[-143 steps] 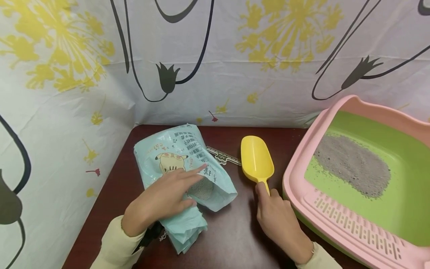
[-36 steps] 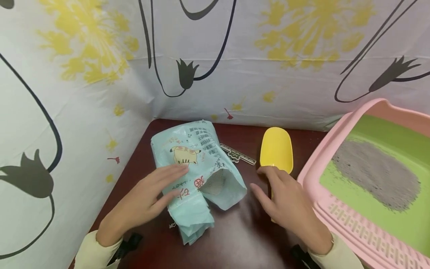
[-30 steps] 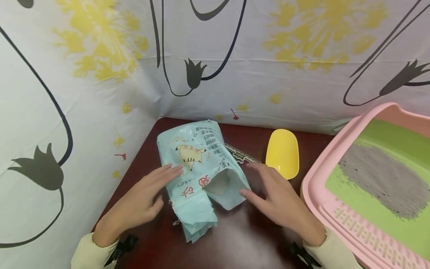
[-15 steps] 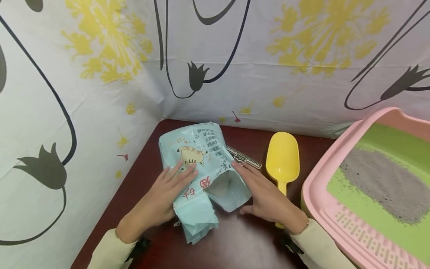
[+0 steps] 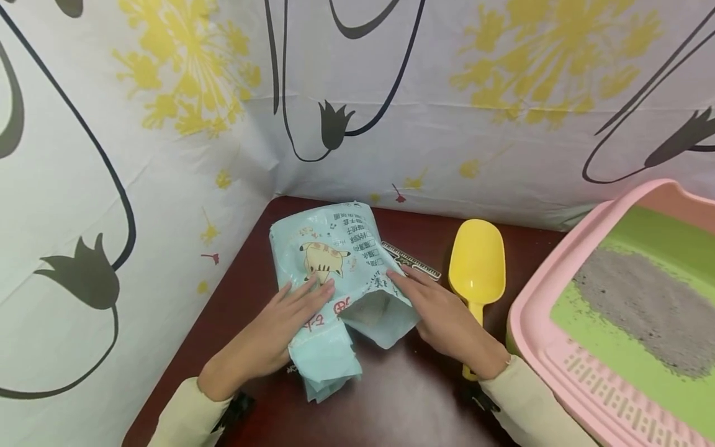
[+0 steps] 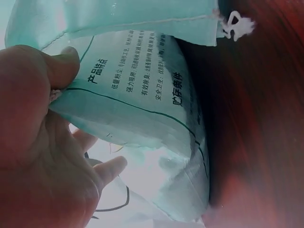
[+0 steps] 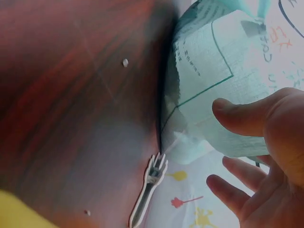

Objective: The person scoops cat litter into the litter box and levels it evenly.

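Observation:
A light blue bag of cat litter (image 5: 363,248) lies on the dark table, its torn mouth facing the near right, with grey granules inside. My left hand (image 5: 268,335) rests on the bag's near left part, fingers spread over the printed cartoon face; the left wrist view shows its thumb (image 6: 66,66) against the bag's edge. Along the bag's right edge, beside the mouth, my right hand (image 5: 447,316) touches it with straight fingers. In the right wrist view its thumb (image 7: 240,116) overlaps the bag's side. A yellow scoop (image 5: 477,261) lies just right of that hand.
A pink-rimmed litter box (image 5: 536,335) with a green inside stands at the right, a patch of grey litter (image 5: 642,310) on its floor. Behind the right fingers lies a flat ruler-marked strip (image 5: 410,259). Patterned cloth (image 5: 391,124) hangs behind and left.
My right hand has let go of the scoop's handle and moved left onto the bag's edge. The left hand lifted briefly and came back down on the bag. The view has turned slightly left.

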The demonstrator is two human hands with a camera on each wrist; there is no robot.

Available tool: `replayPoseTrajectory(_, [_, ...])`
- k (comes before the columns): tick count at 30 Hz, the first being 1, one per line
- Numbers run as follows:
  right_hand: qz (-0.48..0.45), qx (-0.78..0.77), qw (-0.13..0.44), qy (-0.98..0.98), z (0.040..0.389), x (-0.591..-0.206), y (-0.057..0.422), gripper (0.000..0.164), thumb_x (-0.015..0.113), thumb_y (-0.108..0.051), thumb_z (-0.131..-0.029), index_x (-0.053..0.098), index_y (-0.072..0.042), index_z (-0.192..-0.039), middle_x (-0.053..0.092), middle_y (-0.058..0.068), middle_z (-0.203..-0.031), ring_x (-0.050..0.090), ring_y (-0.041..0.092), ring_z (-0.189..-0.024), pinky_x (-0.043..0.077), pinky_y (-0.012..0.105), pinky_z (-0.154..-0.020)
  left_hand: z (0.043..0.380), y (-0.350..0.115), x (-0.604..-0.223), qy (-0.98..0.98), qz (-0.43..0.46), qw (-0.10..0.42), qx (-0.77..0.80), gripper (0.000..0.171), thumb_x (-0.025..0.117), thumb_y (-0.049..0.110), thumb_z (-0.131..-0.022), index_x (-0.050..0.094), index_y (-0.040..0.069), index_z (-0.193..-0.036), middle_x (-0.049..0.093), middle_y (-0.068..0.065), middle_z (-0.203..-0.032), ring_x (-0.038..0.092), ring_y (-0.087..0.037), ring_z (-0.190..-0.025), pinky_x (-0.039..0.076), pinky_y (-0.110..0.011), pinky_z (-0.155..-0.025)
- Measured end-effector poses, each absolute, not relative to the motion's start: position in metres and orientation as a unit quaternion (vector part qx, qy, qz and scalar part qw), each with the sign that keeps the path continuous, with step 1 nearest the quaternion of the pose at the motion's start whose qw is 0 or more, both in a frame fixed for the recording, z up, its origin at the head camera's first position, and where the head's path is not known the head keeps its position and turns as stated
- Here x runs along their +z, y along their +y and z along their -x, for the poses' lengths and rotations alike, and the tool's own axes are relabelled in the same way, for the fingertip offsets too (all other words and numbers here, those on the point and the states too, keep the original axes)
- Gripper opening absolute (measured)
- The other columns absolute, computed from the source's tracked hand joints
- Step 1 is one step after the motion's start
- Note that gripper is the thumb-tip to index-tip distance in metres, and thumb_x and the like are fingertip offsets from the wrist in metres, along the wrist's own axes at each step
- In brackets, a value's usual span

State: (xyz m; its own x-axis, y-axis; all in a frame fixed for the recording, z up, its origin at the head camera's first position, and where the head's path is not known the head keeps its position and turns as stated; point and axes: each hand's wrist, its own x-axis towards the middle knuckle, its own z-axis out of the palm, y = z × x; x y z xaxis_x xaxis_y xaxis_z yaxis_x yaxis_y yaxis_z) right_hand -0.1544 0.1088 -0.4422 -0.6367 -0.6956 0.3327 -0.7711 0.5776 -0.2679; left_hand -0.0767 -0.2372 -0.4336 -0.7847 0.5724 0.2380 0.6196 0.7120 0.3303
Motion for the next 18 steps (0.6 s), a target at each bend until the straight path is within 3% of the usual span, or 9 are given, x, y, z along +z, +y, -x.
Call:
replayPoseTrajectory(5, [-0.419,0.193,0.106,-0.881,0.158,-0.442,0.109,0.073,0.067,0.018,-0.087,0.057,-0.002,-0.157,0.058,0.015,-0.161,0.052,0.037,-0.150,0.061,0.050,-0.098,0.073,-0.243,-0.433,-0.918,0.328,0.050,-0.216,0.068,0.056,0.000,-0.109,0.036,0.010,-0.173,0.035,-0.005,-0.178,0.030,-0.037,-0.164,0.029,-0.073,-0.123])
replayPoseTrajectory(9, [-0.418,0.200,0.118,-0.878,0.161,-0.442,0.109,0.061,0.067,0.015,-0.092,0.063,-0.001,-0.150,0.061,0.015,-0.158,0.056,0.040,-0.147,0.060,0.054,-0.098,0.071,-0.248,-0.433,-0.916,0.338,0.042,-0.212,0.074,0.052,-0.014,-0.101,0.042,0.011,-0.170,0.035,-0.007,-0.178,0.029,-0.038,-0.164,0.031,-0.070,-0.123])
replayPoseTrajectory(15, [-0.415,0.209,0.125,-0.877,0.164,-0.441,0.110,0.056,0.063,0.017,-0.091,0.069,-0.002,-0.144,0.066,0.015,-0.153,0.060,0.039,-0.143,0.064,0.053,-0.086,0.065,-0.254,-0.433,-0.915,0.342,0.034,-0.214,0.081,0.052,-0.023,-0.094,0.047,0.010,-0.167,0.040,-0.010,-0.175,0.030,-0.038,-0.163,0.030,-0.065,-0.125])
replayPoseTrajectory(18, [-0.414,0.211,0.117,-0.878,0.166,-0.441,0.111,0.056,0.059,0.017,-0.092,0.070,-0.003,-0.143,0.066,0.014,-0.152,0.060,0.039,-0.143,0.064,0.053,-0.086,0.063,-0.256,-0.433,-0.912,0.342,0.037,-0.222,0.082,0.049,-0.025,-0.093,0.047,0.010,-0.167,0.042,-0.011,-0.174,0.030,-0.040,-0.163,0.027,-0.061,-0.128])
